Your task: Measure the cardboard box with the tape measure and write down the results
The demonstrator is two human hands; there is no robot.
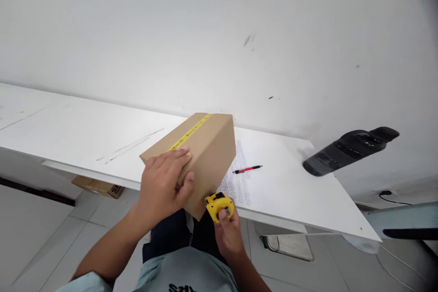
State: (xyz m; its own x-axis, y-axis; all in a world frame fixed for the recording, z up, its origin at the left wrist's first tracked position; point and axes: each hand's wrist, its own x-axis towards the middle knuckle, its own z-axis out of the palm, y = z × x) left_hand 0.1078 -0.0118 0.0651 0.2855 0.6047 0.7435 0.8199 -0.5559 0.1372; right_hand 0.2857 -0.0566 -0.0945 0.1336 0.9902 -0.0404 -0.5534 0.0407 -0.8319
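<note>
A brown cardboard box (208, 146) rests tilted at the near edge of the white table (85, 132). A yellow measuring tape blade (190, 132) runs across the box's top. My left hand (164, 182) lies on the box's near left side, its fingers pressing the tape down on the cardboard. My right hand (227, 232) is closed around the yellow tape measure case (219, 205) just below the box's near corner.
A printed sheet of paper (239, 178) lies under the box's right side with a red pen (247, 169) on it. A dark bottle (345, 150) lies at the table's right end. Another cardboard box (99, 187) sits on the floor under the table.
</note>
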